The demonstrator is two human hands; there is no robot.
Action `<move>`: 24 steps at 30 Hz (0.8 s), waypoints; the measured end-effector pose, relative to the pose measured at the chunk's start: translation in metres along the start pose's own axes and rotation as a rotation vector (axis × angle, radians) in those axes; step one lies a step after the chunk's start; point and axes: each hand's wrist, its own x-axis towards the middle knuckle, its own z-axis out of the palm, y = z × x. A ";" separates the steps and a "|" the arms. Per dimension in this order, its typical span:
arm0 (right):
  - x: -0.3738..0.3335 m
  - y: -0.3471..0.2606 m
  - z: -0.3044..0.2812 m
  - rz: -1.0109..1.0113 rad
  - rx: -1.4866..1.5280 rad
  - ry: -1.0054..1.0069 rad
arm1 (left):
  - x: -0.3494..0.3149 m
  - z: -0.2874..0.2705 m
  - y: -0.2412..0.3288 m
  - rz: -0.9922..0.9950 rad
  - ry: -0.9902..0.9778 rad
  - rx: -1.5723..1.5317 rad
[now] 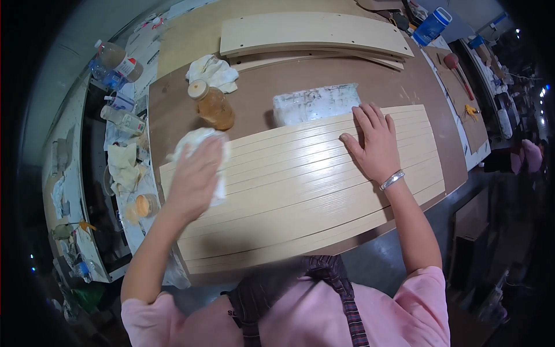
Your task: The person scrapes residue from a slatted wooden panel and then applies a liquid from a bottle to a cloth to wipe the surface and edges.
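A wide cream board with long parallel grooves lies across the work table in front of me. My left hand, slightly smeared by motion, presses a white cloth on the board's left end; its fingertips are partly lost against the cloth. Flat on the board's far right part rests my right hand, fingers spread and nothing in them. Just beyond the board, a block wrapped in clear and white film sits between the hands. A lidded jar of amber liquid stands beyond my left hand.
Cream panels are stacked at the far side. A crumpled white rag lies near the jar. Bottles, rags and an orange-filled cup line the left side. A blue container and a red-headed mallet are at far right.
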 end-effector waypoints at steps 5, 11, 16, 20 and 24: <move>0.009 -0.010 -0.004 -0.026 0.037 0.041 | 0.085 0.025 0.054 0.329 0.083 -0.134; 0.003 0.003 -0.005 -0.020 0.023 0.057 | -0.013 -0.027 -0.035 0.303 0.047 -0.076; 0.007 0.000 0.004 -0.036 0.015 0.057 | -0.008 -0.021 -0.030 0.272 0.098 -0.102; 0.008 0.002 0.006 -0.033 0.018 0.048 | 0.022 -0.016 -0.017 0.368 0.077 -0.128; 0.003 0.009 0.004 -0.008 -0.006 0.049 | -0.054 -0.046 -0.070 0.283 0.009 -0.015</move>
